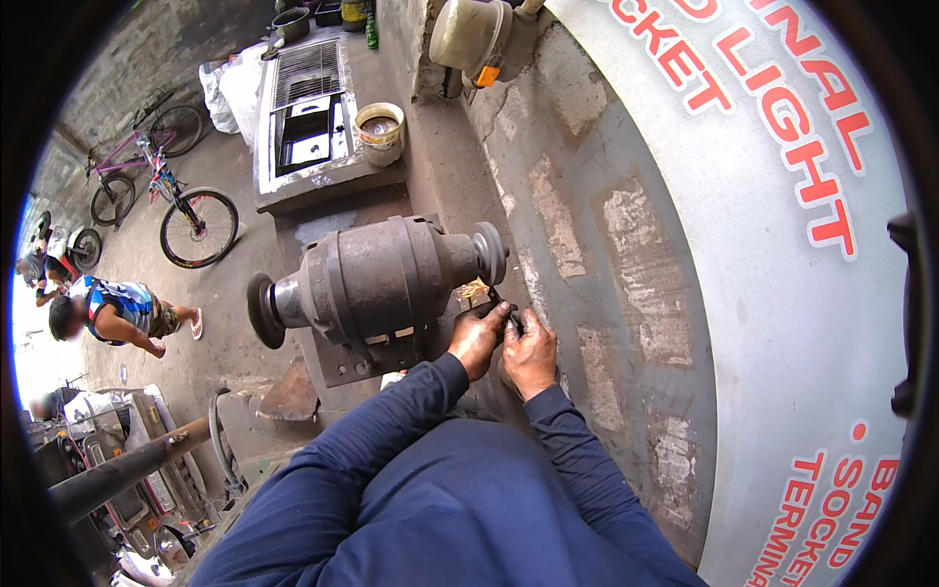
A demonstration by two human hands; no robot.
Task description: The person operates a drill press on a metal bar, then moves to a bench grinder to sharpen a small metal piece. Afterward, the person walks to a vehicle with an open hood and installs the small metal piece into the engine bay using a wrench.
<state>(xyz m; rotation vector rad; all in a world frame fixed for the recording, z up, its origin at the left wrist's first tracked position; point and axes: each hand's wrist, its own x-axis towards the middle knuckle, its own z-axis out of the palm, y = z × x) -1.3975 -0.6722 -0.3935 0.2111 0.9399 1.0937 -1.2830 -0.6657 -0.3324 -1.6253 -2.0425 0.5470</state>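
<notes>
Two hands work at the right end of one big brown grinder (pixel 377 274). The left hand (pixel 476 342) has its fingers bent in and pinched on one small dark part (pixel 495 295). The right hand (pixel 531 354) has its fingers curled and pinched on the same part, so both sets are almost closed. The fingers hide most of the part, so I cannot tell its full shape. It is by the near side of the grinder's right end, just below the wheel there. I cannot tell if it touches that wheel.

The grinder has two wheels: one dark wheel (pixel 262 310) on its left end and one gray wheel (pixel 492 252) on its right end. Behind the grinder are one bucket (pixel 383 155) and one grate (pixel 303 73). Far to the left of the grinder are two bikes, one blue and red bike (pixel 168 184) and one purple bike (pixel 115 159). One person in a blue top (pixel 117 308) is also left of the grinder. One big white sign (pixel 782 293) is to its right.
</notes>
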